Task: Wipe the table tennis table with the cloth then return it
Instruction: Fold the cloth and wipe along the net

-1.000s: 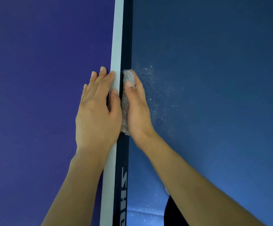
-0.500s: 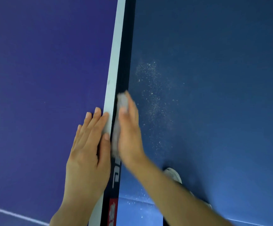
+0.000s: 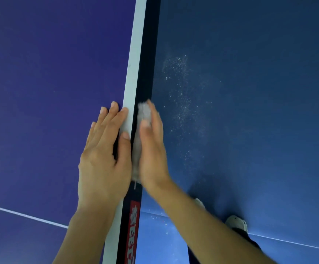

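Because the cloth (image 3: 143,113) lies with its long axis along the side rail (image 3: 150,54) of the table (image 3: 50,73), your coming stroke must run along that same line, away from you or back toward you, not across it. Your right hand (image 3: 152,149) is the one on it. Its fingers are straight and, together with the thumb, they press the grey cloth flat against the dark rail, just below the white line (image 3: 136,54) of the top. I see no finger curled round it, though the cloth is a little blurred. The cloth shows beyond the fingertips and again near the wrist, so the hand covers its middle part. Your left hand (image 3: 103,155) holds nothing; it rests flat on the purple top, just beside the right hand, with the index finger and thumb over the white line. Only the corner of the table edge is between the two hands. On the floor (image 3: 259,92), right of the rail, lie pale specks of dust (image 3: 181,92). I judge that the rail is being wiped now, and the return of the cloth is not yet begun
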